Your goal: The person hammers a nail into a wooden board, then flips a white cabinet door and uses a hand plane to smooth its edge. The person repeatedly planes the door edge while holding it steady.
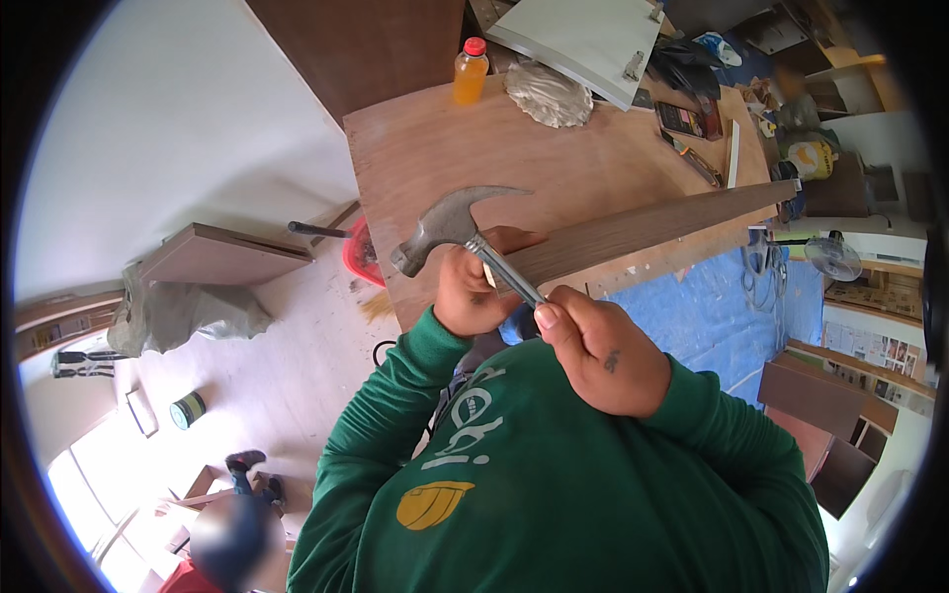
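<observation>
My right hand [608, 351] is closed around the handle of a steel claw hammer [445, 221], thumb along the shaft. The hammer's head points to the far left, its curved claw reaching right. Partly behind the handle, my left hand [468, 289] is closed at the near left end of a long brown wooden board [633, 225], its fingers reaching over the board. A small pale strip shows by the left fingers; I cannot make out what it is. The board lies slantwise along the near edge of a plywood worktop [425, 148].
On the worktop stand an orange drink bottle [472, 71], a crumpled plastic bag [549, 94], a white panel [578, 44] and a utility knife [692, 160]. Left of it sits a red dustpan [364, 253]. Blue sheeting [682, 306] covers floor at right. Another person [232, 544] is at lower left.
</observation>
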Available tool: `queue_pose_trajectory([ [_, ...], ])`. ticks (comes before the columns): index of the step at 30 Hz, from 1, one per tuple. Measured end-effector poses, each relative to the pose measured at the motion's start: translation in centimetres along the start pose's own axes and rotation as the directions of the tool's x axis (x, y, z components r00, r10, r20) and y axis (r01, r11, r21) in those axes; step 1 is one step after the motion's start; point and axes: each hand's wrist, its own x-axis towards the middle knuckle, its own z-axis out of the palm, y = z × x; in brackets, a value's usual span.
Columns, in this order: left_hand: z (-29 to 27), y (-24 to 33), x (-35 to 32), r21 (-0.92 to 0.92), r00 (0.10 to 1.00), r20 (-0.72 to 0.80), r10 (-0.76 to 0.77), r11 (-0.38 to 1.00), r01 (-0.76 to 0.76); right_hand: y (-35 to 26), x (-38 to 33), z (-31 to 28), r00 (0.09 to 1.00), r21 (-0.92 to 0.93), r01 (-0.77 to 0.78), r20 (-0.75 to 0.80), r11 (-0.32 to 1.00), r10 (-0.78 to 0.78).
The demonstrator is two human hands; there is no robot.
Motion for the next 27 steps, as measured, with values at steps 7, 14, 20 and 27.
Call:
queue_pose_trajectory([
  [7, -0.2, 1.0, 0.1, 0.032, 0.999, -0.004, 0.033, 0.999, -0.033, 0.0, 0.1, 0.9, 0.997, 0.014, 0.075, -0.015, 0.997, -0.074],
  [14, -0.4, 0.9, 0.5, 0.078, 0.997, 0.042, 0.064, 0.995, -0.067, -0.4, 0.0, 1.0, 0.995, -0.025, 0.099, 0.001, 0.995, -0.099],
  [20, 0.3, 0.6, 0.2, 0.104, 0.998, -0.015, 0.065, 0.993, -0.063, -0.1, -0.5, 1.0, 0.993, -0.065, 0.09, -0.068, 0.994, -0.094],
  [27, 0.3, 1.9, 0.2, 0.111, 1.0, -0.007, -0.018, 0.994, 0.018, 1.8, -1.5, -1.1, 0.984, -0.13, 0.006, -0.173, 0.992, -0.029],
])
